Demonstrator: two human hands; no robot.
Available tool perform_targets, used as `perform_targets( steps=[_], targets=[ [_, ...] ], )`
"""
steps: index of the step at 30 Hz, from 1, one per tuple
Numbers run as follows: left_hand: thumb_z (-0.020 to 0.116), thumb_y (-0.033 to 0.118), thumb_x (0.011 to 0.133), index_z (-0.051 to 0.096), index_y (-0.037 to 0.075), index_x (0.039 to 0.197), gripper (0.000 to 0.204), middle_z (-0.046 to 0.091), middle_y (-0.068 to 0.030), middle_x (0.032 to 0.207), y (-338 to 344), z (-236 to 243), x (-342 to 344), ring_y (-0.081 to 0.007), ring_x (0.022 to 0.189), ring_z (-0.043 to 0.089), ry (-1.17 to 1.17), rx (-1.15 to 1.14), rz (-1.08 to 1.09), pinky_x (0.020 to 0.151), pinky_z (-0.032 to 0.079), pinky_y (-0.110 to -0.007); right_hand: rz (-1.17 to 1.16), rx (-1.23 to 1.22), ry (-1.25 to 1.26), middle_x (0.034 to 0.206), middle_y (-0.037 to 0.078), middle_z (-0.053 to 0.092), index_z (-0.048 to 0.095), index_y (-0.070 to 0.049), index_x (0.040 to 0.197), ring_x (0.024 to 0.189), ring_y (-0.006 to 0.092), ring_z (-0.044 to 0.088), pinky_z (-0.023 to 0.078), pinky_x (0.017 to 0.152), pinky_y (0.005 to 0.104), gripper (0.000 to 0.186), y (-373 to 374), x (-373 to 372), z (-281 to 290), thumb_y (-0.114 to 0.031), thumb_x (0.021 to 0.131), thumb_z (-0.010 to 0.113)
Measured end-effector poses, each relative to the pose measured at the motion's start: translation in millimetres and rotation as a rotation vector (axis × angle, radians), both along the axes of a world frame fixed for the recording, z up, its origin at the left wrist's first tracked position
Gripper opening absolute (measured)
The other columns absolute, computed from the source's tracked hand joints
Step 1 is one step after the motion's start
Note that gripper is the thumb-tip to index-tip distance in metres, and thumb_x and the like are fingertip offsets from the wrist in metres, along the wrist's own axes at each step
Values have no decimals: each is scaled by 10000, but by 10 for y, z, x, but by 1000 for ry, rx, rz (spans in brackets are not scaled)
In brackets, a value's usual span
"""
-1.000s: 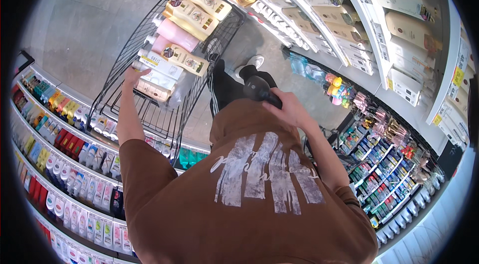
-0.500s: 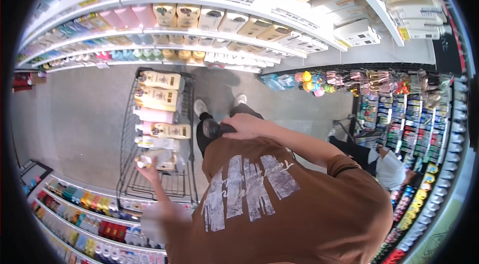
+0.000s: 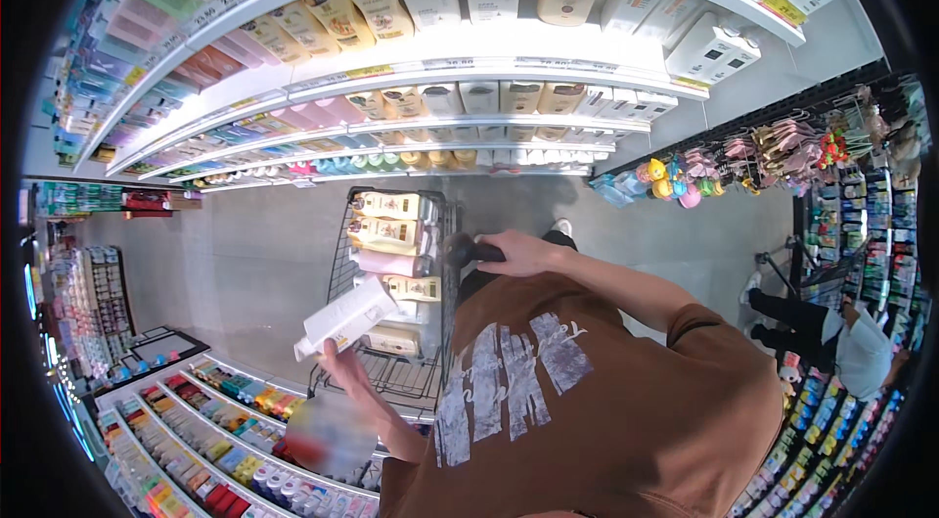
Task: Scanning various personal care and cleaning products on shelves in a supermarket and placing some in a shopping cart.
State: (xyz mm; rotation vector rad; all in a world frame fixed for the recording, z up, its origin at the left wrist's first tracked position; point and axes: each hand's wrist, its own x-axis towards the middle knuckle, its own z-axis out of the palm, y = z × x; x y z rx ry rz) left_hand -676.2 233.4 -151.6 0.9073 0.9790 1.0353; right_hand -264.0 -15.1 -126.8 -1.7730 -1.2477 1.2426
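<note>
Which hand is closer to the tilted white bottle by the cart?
Left: the left hand holds the white bottle; the right hand is farther right, gripping a black object.

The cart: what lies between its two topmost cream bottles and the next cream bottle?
A pink bottle lies between the topmost cream bottles and the next cream bottle, in the head view.

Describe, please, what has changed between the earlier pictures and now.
The left hand has gripped a white bottle and lifted it up from the cart, toward the camera. The right hand still holds the dark device; the cream bottles remain in the cart.
</note>
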Motion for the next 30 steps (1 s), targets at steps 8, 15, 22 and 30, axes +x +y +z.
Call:
perform_targets(
  steps=[8, 15, 22, 30],
  targets=[
    [841, 427, 839, 590, 91, 1406, 705, 638, -107, 1339, -486, 1152, 2817, -279, 1244, 573, -1131, -439, -421, 1146, 392, -485, -243, 208, 19, 987, 237, 703, 638, 29, 1231, 907, 376, 687, 526, 830, 437, 474, -600, 433, 227, -359, 964, 692],
    [678, 547, 919, 574, 57, 1357, 665, 616, -130, 1209, -1218, 1060, 3978, -257, 1108, 602, -1027, -896, -625, 1022, 497, -445, -549, 194, 27, 862, 162, 676, 645, 28, 1179, 772, 258, 631, 511, 746, 394, 410, -1428, 722, 57, -308, 953, 711],
    [634, 562, 915, 441, 43, 1437, 761, 565, -148, 1226, -2016, 1242, 4721, -297, 1086, 595, -537, -648, -573, 938, 556, -436, -809, 96, -14, 798, 112, 684, 656, 36, 1123, 740, 144, 600, 502, 709, 352, 369, -2273, 946, -44, -287, 956, 719],
    [517, 606, 984, 502, -1, 1365, 717, 613, -177, 1155, -1920, 834, 4804, -311, 1000, 658, -517, -737, -944, 768, 635, -448, -824, 156, 174, 1038, 229, 735, 645, 92, 1179, 947, 211, 689, 528, 859, 389, 465, -2602, 1298, 572, -295, 936, 735]
  ],
)
